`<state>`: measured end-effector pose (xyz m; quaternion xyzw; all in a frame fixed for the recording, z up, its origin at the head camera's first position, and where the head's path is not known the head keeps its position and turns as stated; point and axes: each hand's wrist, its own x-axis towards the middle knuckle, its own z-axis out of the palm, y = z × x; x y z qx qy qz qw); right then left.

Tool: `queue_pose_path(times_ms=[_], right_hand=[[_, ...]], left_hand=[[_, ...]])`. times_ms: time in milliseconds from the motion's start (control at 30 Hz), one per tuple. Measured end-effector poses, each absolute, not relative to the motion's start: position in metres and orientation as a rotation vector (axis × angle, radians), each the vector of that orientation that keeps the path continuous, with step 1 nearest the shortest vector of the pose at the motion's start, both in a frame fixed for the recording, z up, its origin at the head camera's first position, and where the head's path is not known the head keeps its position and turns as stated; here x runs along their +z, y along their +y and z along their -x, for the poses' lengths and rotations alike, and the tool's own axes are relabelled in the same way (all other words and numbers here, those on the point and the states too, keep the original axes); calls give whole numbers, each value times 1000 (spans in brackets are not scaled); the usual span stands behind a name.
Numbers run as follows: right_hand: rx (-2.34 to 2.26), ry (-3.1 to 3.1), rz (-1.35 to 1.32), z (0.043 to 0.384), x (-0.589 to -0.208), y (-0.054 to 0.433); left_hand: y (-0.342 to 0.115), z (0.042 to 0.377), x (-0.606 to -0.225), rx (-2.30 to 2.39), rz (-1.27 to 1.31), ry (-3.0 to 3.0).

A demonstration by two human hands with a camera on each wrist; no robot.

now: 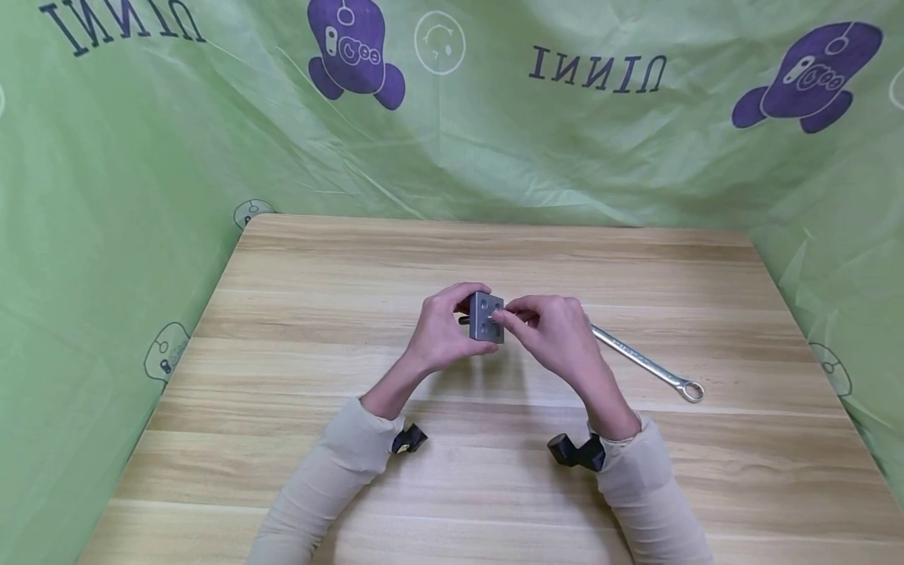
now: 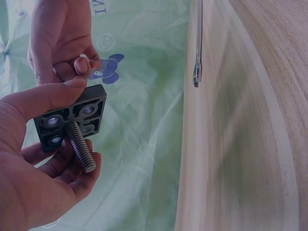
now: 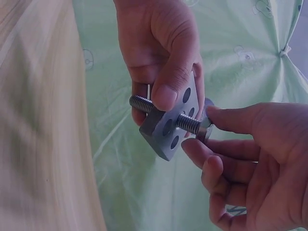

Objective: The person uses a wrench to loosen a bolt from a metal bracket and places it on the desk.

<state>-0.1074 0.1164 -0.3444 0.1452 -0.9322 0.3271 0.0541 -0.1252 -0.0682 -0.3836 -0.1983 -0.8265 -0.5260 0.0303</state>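
My left hand (image 1: 439, 331) grips a grey square plate (image 1: 479, 320) by its edges, thumb on one side and fingers on the other. The plate has round holes, and its back, in the left wrist view, is ribbed and dark. A threaded bolt (image 2: 81, 147) runs through its middle and sticks out of the ribbed side. On the flat side, my right hand (image 1: 561, 333) pinches the bolt's head (image 3: 206, 129) between thumb and fingers. Some thread (image 3: 188, 123) shows between the head and the plate. Both hands are above the table.
A silver wrench (image 1: 646, 361) lies on the wooden table (image 1: 339, 345), ring end toward the right, its other end hidden behind my right hand. Green printed cloth (image 1: 494, 149) hangs round the table's back and sides. A black wrist camera (image 1: 575, 453) sits at my right cuff.
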Motion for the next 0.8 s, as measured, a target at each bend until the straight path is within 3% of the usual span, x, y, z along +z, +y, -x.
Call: queue_pose_path(times_ms=[333,800], right_hand=[[945,-2667,-680,105,-345,119],[940,-2540,-812,106,-348,119]], left_hand=[[-69,124,-385,-1633,626,-2537],[-67,125,-386,-1636,626,-2544]])
